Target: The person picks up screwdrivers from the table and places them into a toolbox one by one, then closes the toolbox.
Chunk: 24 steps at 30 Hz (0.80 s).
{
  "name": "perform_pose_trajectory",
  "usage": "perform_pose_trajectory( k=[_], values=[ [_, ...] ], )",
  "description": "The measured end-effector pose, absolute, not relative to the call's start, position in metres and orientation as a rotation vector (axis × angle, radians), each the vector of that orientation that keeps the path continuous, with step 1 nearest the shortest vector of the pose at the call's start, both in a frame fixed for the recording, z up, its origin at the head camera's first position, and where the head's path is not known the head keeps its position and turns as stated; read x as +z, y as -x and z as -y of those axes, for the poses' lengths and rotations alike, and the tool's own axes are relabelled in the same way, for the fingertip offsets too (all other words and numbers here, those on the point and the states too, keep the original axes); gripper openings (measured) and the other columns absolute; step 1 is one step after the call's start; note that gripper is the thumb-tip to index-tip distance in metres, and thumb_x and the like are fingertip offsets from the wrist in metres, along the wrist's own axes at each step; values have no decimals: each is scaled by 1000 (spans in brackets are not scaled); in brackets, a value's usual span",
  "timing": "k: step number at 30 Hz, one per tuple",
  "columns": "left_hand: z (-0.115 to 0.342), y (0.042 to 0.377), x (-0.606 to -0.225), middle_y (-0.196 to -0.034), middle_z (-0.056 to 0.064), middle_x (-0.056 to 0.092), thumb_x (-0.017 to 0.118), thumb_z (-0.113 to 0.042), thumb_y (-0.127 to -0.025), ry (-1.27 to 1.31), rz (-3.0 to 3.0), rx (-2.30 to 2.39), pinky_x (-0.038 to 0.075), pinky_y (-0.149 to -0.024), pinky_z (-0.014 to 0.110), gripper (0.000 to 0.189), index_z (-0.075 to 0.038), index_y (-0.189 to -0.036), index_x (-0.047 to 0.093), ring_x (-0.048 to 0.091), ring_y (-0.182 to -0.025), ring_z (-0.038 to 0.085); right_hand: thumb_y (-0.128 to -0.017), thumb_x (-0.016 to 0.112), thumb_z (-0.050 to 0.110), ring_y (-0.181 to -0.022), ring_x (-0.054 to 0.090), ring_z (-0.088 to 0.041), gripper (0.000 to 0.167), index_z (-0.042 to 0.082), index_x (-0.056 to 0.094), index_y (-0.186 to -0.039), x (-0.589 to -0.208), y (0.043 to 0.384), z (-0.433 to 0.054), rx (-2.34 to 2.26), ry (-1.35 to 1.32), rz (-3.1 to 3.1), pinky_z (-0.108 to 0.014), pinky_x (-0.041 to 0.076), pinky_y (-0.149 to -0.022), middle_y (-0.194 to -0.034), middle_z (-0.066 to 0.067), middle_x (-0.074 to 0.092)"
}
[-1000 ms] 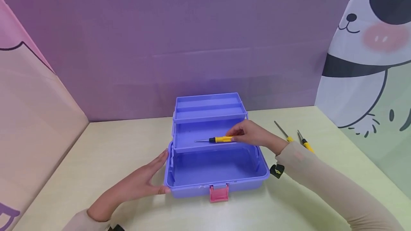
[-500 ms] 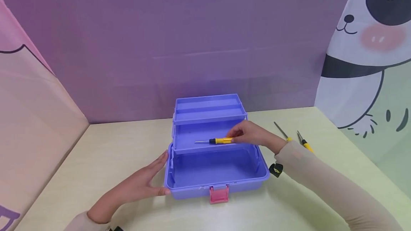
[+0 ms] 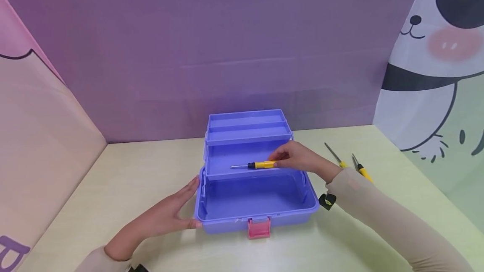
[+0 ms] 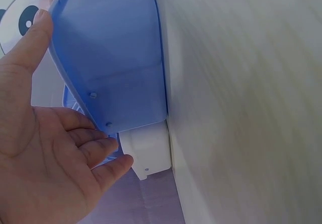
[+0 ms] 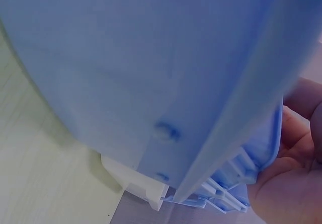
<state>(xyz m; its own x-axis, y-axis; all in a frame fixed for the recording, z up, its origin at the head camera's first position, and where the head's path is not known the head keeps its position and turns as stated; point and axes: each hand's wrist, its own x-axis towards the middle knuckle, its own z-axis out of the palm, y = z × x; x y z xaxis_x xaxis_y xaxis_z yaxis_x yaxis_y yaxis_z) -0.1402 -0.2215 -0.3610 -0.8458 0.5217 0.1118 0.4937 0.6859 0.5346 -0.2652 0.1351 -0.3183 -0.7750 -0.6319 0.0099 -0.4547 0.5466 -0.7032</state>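
A purple toolbox stands open on the table, its two stepped trays raised behind the deep bottom compartment. My right hand pinches the yellow handle of a screwdriver at the middle tray. The thin metal shaft points left, close over the tray's front edge. In the right wrist view the box side covers the screwdriver and part of the hand. At the box's left side, my left hand is spread, thumb at the front corner and fingertips along the rim. The left wrist view shows the palm and loosely bent fingers beside the wall.
Right of the box lie a yellow-handled tool with a long shaft and another yellow-handled tool with a pointed, split-looking metal end. A pink latch hangs at the box front. A purple backdrop rises behind the table.
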Motion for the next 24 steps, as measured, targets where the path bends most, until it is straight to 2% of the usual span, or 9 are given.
perform_pose_trajectory(
  k=[12, 24],
  values=[
    [223, 140, -361, -156, 15, 12, 68, -53, -79, -827, -2827, 881, 29, -106, 53, 103, -1, -150, 15, 21, -140, 33, -87, 65, 5, -91, 66, -23, 22, -4, 67, -107, -316, 262, -140, -1099, 901, -2527, -33, 55, -81, -101, -14, 69],
    [223, 140, -360, -156, 17, 14, 71, -48, -78, -851, -2848, 875, 31, -105, 54, 102, 1, -149, 16, 23, -138, 34, -89, 63, 5, -95, 66, -24, 25, -5, 65, -112, -311, 258, -151, -1182, 911, -2507, -34, 55, -81, -107, -17, 68]
  ],
)
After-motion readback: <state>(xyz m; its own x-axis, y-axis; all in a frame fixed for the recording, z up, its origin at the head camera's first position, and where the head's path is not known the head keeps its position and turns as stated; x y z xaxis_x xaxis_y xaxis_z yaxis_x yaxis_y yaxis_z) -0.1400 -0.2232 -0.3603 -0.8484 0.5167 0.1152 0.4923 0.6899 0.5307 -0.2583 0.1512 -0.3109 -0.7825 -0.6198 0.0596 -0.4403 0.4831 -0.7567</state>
